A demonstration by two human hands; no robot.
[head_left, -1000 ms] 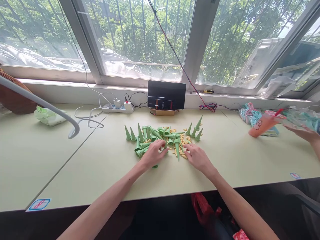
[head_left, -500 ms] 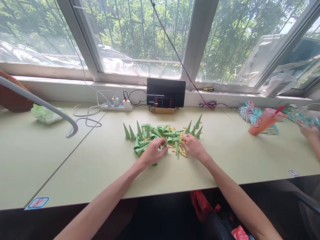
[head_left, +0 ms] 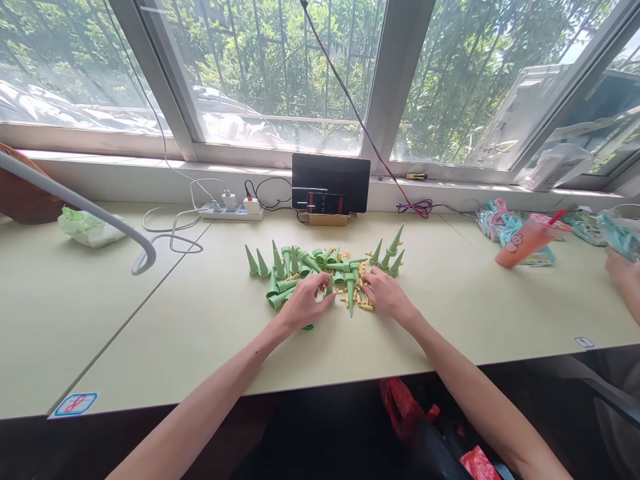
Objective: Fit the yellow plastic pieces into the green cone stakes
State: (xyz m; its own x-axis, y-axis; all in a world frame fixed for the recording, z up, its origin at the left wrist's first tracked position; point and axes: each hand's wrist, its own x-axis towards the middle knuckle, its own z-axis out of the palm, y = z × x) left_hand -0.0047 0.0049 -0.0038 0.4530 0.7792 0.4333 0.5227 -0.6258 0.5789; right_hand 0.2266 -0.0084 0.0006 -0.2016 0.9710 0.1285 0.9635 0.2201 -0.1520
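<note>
In the frame's centre, our left hand (head_left: pixel 306 303) holds a green plastic spike (head_left: pixel 329 287), tip up; rightward lie loose yellow pegs (head_left: pixel 367 307), nearer our right hand (head_left: pixel 386 292), whose grip we cannot tell.

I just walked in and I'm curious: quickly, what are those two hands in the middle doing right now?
Left hand: closed, holding a green cone.
Right hand: fingers bent at the yellow pieces; cannot tell if gripping one.
</note>
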